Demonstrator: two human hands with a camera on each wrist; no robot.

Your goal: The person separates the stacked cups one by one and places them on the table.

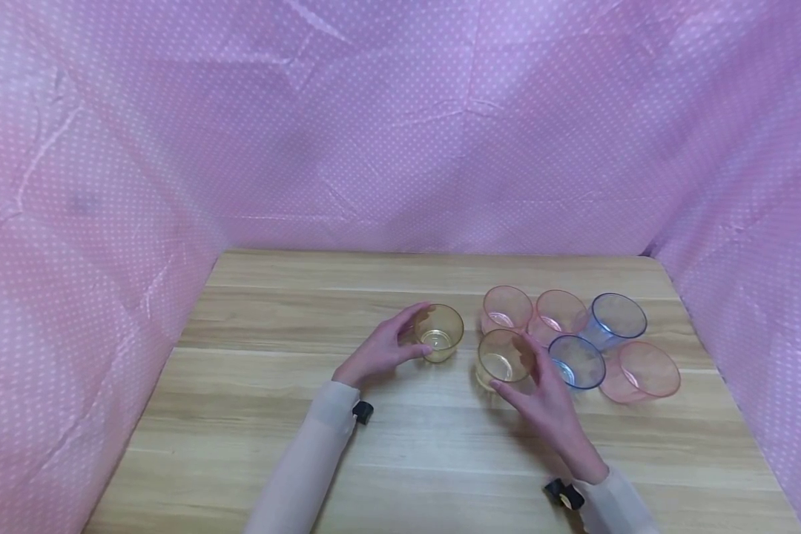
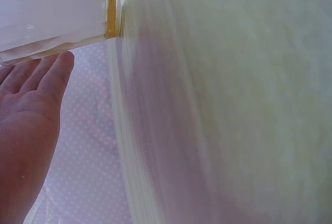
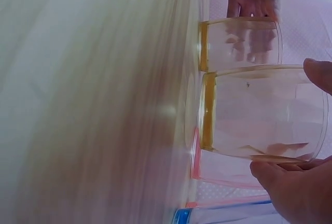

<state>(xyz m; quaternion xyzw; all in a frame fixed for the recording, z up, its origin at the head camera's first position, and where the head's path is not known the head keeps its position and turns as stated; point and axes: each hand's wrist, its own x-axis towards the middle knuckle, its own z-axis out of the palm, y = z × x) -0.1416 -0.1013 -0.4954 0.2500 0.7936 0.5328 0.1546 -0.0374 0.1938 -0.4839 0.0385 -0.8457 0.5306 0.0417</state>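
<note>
From the head view, I am watching the left hand (image 1: 382, 348) touching the far-left yellow cup (image 1: 439, 332), its fingers lying loosely along the cup's left wall rather than wrapped round it. The right hand (image 1: 547, 404) is curling thumb and fingers round the near yellow cup (image 1: 503, 358), which is standing upright on the desk (image 1: 254, 415) just right of the first cup. Beyond and to the right of that near yellow cup are sitting two pink cups (image 1: 507, 308), two blue cups (image 1: 577, 361) and another pink cup (image 1: 641, 371), packed close together.

From the left wrist view, I am seeing the left hand's fingers (image 2: 54, 76) held straight, tips just under the yellow cup's wall (image 2: 57, 16); nothing is being gripped there.

From the right wrist view, the thumb and fingers (image 3: 280, 180) are pinching the near yellow cup (image 3: 259, 112) across its rim end, with the other yellow cup (image 3: 241, 42) just beyond it and pink and blue bases crowding its other side.

In my judgement, handling this well is calling for a steady grip low on the wall, lifting straight up so the neighbouring blue cup is not knocked, while the left hand is bracing its cup firmly.
</note>
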